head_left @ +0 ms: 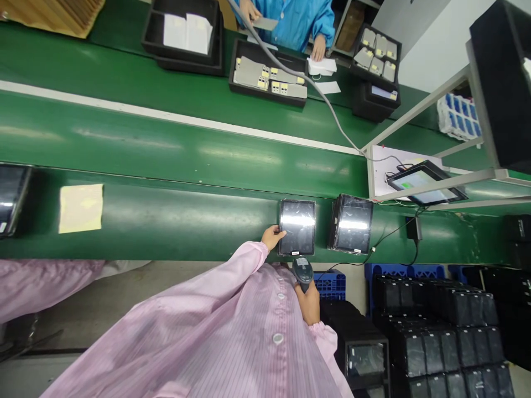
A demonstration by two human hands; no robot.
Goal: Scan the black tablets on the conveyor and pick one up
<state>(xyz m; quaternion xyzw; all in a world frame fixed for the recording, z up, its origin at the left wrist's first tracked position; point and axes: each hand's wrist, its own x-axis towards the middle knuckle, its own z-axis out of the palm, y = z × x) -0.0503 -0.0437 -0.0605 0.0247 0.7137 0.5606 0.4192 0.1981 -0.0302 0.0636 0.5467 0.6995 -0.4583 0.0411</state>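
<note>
A black tablet (297,228) in film lies flat near the front edge of the green bench. My left hand (272,237) has hold of its left edge, the thumb on top and the other fingers partly hidden. Wrapped in my right hand (309,305) is a dark barcode scanner (303,272), close to my body, its head just short of the tablet's near edge. A small white label shows at that edge. To the right stands a stack of similar tablets (353,224), apart from the one I touch.
A lit screen (426,185) sits under a metal frame (431,192) at right, with cables on the bench. Stacked black devices (431,337) fill the lower right. A yellow sheet (81,208) lies left. Opposite, a person in blue (298,22) works behind black trays (267,97).
</note>
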